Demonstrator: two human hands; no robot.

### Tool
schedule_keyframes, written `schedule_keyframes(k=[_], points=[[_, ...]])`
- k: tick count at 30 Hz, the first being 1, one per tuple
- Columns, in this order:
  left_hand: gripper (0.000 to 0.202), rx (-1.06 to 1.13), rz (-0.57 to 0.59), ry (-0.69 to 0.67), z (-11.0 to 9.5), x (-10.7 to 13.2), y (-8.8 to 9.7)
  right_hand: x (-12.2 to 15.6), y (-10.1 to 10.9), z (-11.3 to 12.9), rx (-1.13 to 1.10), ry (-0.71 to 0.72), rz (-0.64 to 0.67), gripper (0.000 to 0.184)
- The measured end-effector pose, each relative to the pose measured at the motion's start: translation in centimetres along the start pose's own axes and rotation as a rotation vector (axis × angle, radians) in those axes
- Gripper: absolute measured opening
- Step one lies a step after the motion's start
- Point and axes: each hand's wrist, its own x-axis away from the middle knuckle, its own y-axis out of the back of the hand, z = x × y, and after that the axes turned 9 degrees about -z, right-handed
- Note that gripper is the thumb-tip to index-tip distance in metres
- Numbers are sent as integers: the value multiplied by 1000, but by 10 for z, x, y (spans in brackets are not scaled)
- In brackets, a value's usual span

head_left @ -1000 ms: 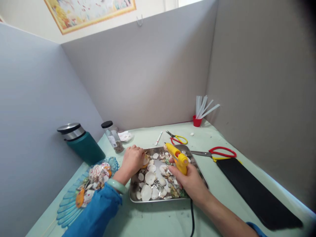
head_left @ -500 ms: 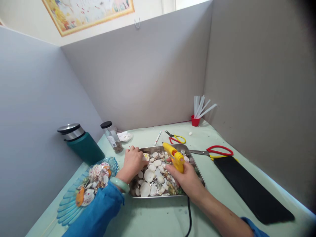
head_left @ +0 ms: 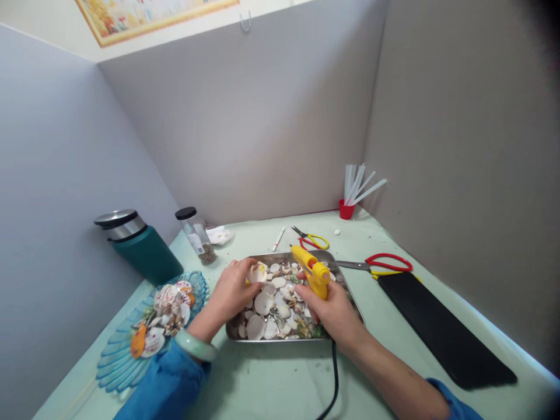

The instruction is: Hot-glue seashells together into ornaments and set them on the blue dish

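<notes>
My left hand (head_left: 233,290) is closed on a pale seashell (head_left: 256,273), held up over the left part of a metal tray (head_left: 347,291) full of several shells. My right hand (head_left: 333,312) grips a yellow hot glue gun (head_left: 311,272) over the tray, nozzle pointing up and left toward the shell. The gun's black cord (head_left: 332,379) runs down toward me. A pale green bangle sits on my left wrist.
A blue shell-shaped glass dish (head_left: 114,361) with shells lies at left. Behind it stand a teal flask (head_left: 137,247) and a small jar (head_left: 195,234). Small yellow scissors (head_left: 312,240), large red scissors (head_left: 380,264), a black slab (head_left: 441,326) and a red cup of glue sticks (head_left: 350,204) are to the right. Grey partitions enclose the table.
My left hand has lifted a shell out of the tray and turned it toward the glue gun. The right hand with the gun shifted slightly nearer the shell.
</notes>
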Motion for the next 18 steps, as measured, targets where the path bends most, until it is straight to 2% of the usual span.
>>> schedule_keyframes(k=[2, 5, 10, 13, 15, 18], points=[[43, 227, 13, 18, 4, 8, 3, 0, 0, 1, 15, 1, -9, 41], [44, 389, -1, 13, 4, 18, 5, -1, -1, 0, 30, 2, -11, 41], [43, 487, 26, -83, -17, 25, 4, -1, -3, -1, 64, 27, -17, 39], [43, 512, -4, -133, -31, 27, 1, 1, -4, -2, 160, 129, -19, 30], [44, 532, -6, -152, -34, 27, -2, 2, -5, -4, 229, 198, -27, 22], [50, 506, -2, -178, -29, 26, -7, 3, -5, -7, 266, 227, -64, 18]])
